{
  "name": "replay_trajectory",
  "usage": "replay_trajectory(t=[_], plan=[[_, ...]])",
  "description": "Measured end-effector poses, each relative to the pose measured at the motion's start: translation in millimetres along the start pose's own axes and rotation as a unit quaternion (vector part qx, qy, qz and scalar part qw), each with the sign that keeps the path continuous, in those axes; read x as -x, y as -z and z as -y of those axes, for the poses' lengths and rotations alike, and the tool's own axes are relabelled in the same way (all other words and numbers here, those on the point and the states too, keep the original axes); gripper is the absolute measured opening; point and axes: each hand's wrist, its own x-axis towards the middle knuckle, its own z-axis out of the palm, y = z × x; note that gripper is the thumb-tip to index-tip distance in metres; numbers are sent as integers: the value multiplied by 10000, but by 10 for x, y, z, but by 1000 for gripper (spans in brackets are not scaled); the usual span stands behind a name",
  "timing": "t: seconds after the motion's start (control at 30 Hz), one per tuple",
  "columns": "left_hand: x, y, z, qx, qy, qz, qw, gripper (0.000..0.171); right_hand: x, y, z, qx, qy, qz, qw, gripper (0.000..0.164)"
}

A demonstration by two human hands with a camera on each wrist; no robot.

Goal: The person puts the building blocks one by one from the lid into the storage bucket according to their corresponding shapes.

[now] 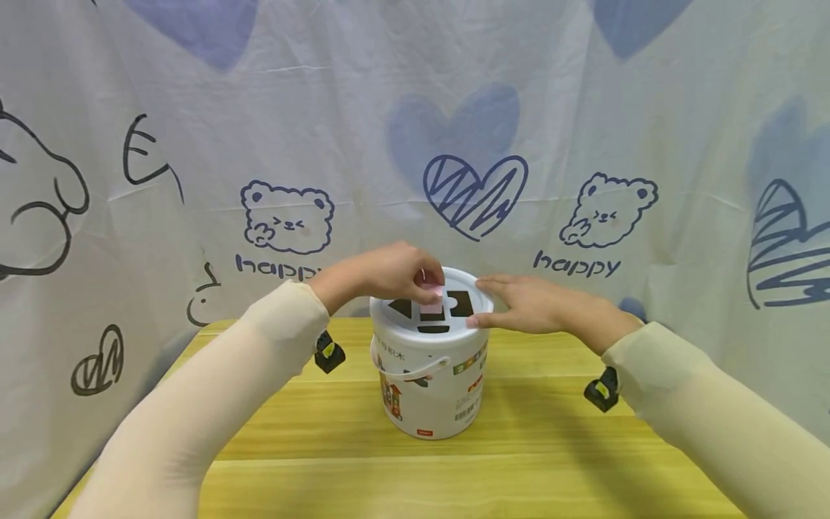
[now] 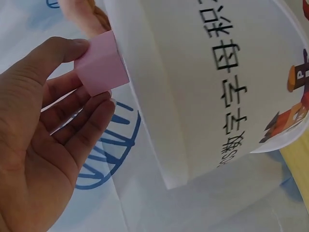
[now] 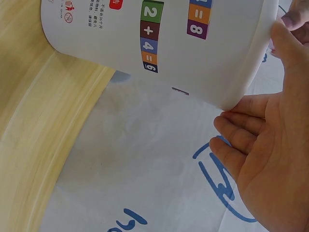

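Note:
A white bucket [image 1: 428, 404] with printed labels stands upright on the wooden table, its handle hanging down the front. Its white lid [image 1: 462, 281] has dark cut-out holes of different shapes. My left hand [image 1: 403, 270] pinches a pink block [image 2: 102, 65] between thumb and fingers, right at a hole near the lid's middle. In the left wrist view the block's lower side meets the lid surface. My right hand [image 1: 533, 303] rests on the right edge of the lid, thumb spread toward the near side and fingers extended along the far rim.
Yellow wooden table [image 1: 311, 432] surrounds the bucket. Behind and on both sides hangs a pale cloth [image 1: 363, 130] printed with hearts and bears. Black devices [image 1: 329, 352] are strapped at both wrists, below the cream sleeves.

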Motion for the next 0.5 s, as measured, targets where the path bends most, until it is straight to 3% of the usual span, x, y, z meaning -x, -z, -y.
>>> replay_trajectory(t=[0.5], plan=[[-34,-168,9,-56,179,251,9995,24,0,-10,-1,3,-31,-12,10000,107]])
